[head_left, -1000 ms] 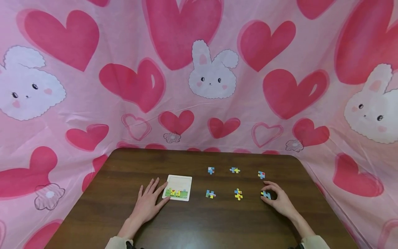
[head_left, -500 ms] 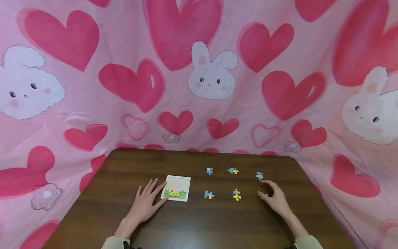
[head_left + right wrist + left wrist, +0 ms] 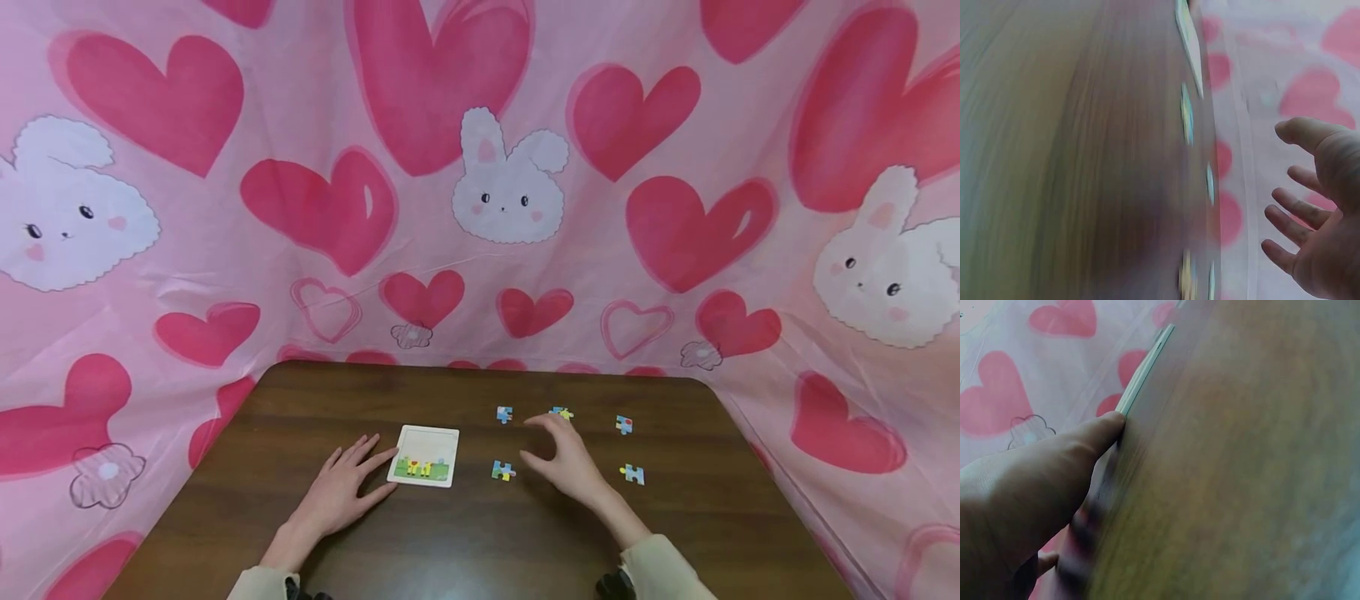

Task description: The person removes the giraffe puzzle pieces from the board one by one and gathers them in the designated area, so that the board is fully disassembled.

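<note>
A small white-framed puzzle board with a green and yellow picture strip along its lower part lies on the brown table. My left hand rests at its left side, fingers spread; in the left wrist view the thumb touches the board's edge. To the right, my right hand hovers over the table among the puzzle pieces. Its fingers are apart and hold nothing, as the right wrist view also shows. Nearest its fingertips are a blue-green piece and a blue-yellow piece. The yellow piece is hidden behind this hand.
Other loose puzzle pieces lie apart: a blue one at the back, a blue-red one and a blue-yellow one at the right. A pink heart-print cloth hangs behind the table.
My right hand has left the front right piece, which stays on the table, and has moved left over the yellow piece. My left hand stays beside the board.
</note>
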The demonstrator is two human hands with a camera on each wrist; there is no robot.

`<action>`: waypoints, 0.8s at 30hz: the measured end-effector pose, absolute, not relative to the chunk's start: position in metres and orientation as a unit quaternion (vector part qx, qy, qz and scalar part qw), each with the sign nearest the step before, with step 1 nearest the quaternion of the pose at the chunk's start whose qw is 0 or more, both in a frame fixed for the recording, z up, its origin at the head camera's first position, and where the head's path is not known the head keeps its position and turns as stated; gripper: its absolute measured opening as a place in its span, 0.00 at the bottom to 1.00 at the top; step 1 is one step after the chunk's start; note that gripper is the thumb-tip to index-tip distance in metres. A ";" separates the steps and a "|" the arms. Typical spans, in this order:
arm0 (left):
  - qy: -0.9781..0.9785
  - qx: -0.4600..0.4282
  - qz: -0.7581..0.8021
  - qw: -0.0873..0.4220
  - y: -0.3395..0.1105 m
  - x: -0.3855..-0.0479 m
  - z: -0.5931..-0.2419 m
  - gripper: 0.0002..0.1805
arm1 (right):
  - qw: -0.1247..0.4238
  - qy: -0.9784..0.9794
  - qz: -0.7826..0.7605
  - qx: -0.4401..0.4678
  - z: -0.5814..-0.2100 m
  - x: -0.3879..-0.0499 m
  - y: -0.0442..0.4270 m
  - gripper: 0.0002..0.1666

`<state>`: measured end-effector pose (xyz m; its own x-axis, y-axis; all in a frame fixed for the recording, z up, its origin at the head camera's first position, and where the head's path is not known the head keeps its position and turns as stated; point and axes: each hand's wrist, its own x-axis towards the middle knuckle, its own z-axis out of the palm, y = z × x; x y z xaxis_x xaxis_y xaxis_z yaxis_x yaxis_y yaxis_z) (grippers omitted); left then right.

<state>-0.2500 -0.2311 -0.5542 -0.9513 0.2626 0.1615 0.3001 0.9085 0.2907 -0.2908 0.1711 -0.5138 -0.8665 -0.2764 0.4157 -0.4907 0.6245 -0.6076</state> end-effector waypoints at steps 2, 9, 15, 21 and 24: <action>-0.975 -0.142 -0.157 0.058 -0.232 -0.250 -0.554 0.34 | 0.136 -0.890 0.365 0.238 -0.515 -0.291 0.147 0.26; -0.975 -0.136 -0.166 0.058 -0.233 -0.251 -0.553 0.34 | 0.121 -0.869 0.339 0.340 -0.541 -0.300 0.080 0.24; -0.973 -0.138 -0.174 0.069 -0.236 -0.252 -0.554 0.33 | 0.067 -0.873 0.352 0.331 -0.545 -0.303 0.032 0.18; -0.966 -0.147 -0.193 0.092 -0.231 -0.252 -0.558 0.31 | 0.061 -0.891 0.310 0.325 -0.546 -0.303 0.008 0.16; -0.961 -0.158 -0.196 0.113 -0.230 -0.250 -0.559 0.31 | 0.054 -0.898 0.294 0.322 -0.549 -0.304 0.002 0.18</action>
